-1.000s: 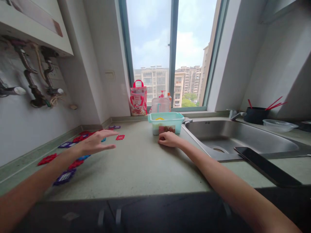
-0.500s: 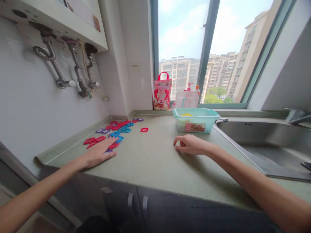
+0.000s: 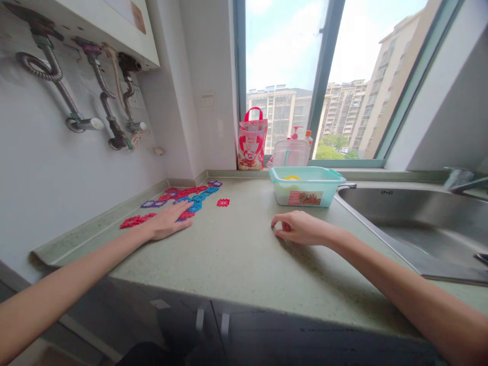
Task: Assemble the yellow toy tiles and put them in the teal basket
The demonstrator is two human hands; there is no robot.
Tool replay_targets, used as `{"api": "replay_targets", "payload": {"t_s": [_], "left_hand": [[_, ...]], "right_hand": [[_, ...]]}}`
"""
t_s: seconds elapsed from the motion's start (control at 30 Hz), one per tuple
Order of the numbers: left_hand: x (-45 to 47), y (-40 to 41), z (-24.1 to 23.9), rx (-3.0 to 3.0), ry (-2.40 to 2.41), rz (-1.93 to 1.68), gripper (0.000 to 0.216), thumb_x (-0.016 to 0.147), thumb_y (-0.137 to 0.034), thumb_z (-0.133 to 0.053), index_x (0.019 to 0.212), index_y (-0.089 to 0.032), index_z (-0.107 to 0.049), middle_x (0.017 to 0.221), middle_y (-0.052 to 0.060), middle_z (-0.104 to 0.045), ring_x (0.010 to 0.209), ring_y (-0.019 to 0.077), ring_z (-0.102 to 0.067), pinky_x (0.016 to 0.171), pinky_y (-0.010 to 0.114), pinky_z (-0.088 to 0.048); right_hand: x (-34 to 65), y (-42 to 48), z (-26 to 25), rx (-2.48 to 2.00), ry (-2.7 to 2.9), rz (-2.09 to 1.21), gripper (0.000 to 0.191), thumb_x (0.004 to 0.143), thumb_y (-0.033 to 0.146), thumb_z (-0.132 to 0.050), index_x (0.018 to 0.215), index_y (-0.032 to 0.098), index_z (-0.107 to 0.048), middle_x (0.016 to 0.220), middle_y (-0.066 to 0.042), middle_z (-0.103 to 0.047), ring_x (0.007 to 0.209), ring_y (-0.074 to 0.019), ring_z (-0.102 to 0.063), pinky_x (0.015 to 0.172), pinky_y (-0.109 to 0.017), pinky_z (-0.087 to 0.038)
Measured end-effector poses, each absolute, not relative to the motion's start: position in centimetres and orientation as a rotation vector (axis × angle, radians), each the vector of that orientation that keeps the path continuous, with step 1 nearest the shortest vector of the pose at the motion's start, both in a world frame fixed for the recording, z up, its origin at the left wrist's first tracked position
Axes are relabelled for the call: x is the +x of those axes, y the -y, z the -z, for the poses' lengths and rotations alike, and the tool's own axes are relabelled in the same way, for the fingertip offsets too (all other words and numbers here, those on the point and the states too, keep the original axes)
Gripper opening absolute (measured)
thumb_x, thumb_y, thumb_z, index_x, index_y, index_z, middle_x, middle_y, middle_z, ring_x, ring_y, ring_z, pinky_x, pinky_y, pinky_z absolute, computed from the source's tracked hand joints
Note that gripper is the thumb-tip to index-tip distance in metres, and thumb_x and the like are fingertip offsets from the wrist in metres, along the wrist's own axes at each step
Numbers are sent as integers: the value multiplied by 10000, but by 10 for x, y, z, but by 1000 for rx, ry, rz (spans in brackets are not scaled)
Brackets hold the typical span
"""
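Several flat plastic puzzle pieces (image 3: 186, 194) in red, blue and purple lie along the left back of the green countertop (image 3: 244, 259). My left hand (image 3: 168, 223) rests flat, palm down, on the nearest of them, fingers spread. One red piece (image 3: 223, 202) lies apart to the right. My right hand (image 3: 299, 227) sits on the counter with fingers curled, just in front of a teal plastic tub (image 3: 307, 185) that has a yellow item inside. Whether anything is inside the right fist is hidden.
A steel sink (image 3: 419, 218) with a tap (image 3: 461, 179) lies at the right. On the window sill stand a red gift bag (image 3: 250, 140), a clear container (image 3: 292, 152) and pump bottles. Pipes and hoses (image 3: 95, 101) hang on the left wall.
My left hand dropped from above the counter onto the pieces and slid forward over them. The view swung left, away from the sink. My right hand stayed curled in front of the tub.
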State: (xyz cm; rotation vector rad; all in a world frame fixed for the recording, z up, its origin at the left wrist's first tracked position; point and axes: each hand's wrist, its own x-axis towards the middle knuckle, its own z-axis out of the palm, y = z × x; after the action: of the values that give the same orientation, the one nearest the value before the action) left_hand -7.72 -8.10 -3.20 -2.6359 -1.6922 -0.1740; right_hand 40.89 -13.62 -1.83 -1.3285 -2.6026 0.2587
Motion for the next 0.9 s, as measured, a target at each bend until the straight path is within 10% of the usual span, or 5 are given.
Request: {"api": "replay_targets", "payload": {"t_s": [0.2, 0.43, 0.9], "left_hand": [[-81, 38, 3, -2712, 1371, 129, 1079, 842, -834, -572, 1681, -197, -340, 1743, 170, -269, 1595, 381, -292, 1297, 502, -219], [-48, 1, -31, -2453, 1685, 286, 601, 989, -728, -427, 1253, -310, -769, 1173, 72, -800, 1071, 299, -727, 953, 391, -509], [-10, 20, 9, -2724, 1461, 207, 481, 935, -590, -606, 1252, -271, -779, 1321, 66, -754, 1208, 287, -684, 1010, 362, -505]], "right_hand": [[415, 128, 26, -1277, 2515, -453, 263, 969, 385, -610, 1123, 232, -758, 762, -13, -708, 665, -170, -608, 637, -284, -397], [414, 125, 30, -1277, 2461, -555, 277, 968, 398, -605, 1111, 210, -750, 726, -1, -641, 652, -161, -547, 624, -285, -368], [415, 125, 31, -1289, 2439, -571, 274, 973, 409, -607, 1116, 223, -747, 714, 13, -606, 642, -152, -523, 619, -287, -368]]}}
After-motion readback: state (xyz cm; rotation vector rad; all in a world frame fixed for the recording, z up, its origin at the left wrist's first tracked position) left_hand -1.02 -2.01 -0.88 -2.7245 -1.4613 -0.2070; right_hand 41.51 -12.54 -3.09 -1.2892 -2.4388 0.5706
